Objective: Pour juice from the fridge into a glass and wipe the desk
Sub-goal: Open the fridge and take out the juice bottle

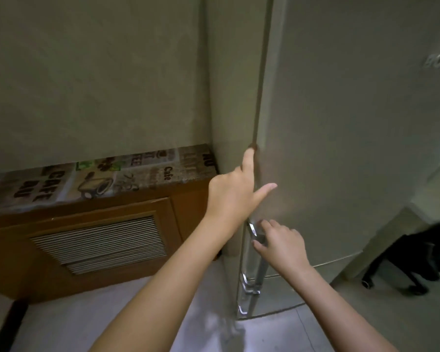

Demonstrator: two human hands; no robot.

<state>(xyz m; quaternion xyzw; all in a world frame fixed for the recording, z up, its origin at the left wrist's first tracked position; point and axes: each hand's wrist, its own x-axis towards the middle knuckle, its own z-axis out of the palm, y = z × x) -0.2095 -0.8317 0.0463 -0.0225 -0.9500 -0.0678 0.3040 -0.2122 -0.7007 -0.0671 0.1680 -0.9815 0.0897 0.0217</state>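
A tall grey fridge (341, 148) fills the right half of the head view, and its door looks closed. My left hand (231, 196) rests at the door's left edge, index finger pointing up along the dark seam and thumb spread onto the door face. Just below, my right hand (282, 245) curls its fingers around the top of the chrome fridge door handle (249, 283), which runs down the door's left edge. No juice, glass or desk is in view.
A low wooden cabinet (112, 250) with a slatted vent stands left of the fridge against the wall, topped by a café-print surface (87, 184). A black object (417, 257) sits on the floor at the right. Pale floor tiles (87, 326) lie below.
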